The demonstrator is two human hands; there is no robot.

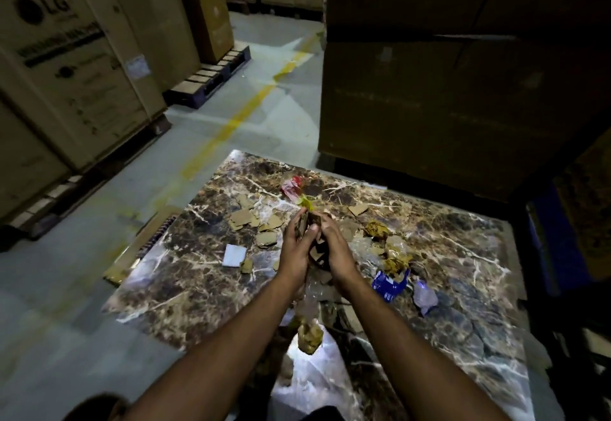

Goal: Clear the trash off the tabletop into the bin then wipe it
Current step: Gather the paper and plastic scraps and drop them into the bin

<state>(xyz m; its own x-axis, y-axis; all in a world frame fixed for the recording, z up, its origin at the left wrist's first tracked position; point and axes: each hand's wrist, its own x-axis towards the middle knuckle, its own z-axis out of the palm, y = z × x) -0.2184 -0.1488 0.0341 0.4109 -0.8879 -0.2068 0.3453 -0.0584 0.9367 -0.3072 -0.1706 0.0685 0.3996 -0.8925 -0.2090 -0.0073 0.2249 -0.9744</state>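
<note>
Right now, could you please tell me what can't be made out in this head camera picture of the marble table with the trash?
- The bin: none shows in the head view.
- The brown cardboard scraps gripped between left hand and right hand: palms hide how many.
- The crumpled blue wrapper: print too small to read.
- The dark marble tabletop: its near edge is hidden by the forearms and glare.
- A wiping cloth: cannot be told among the litter.
</note>
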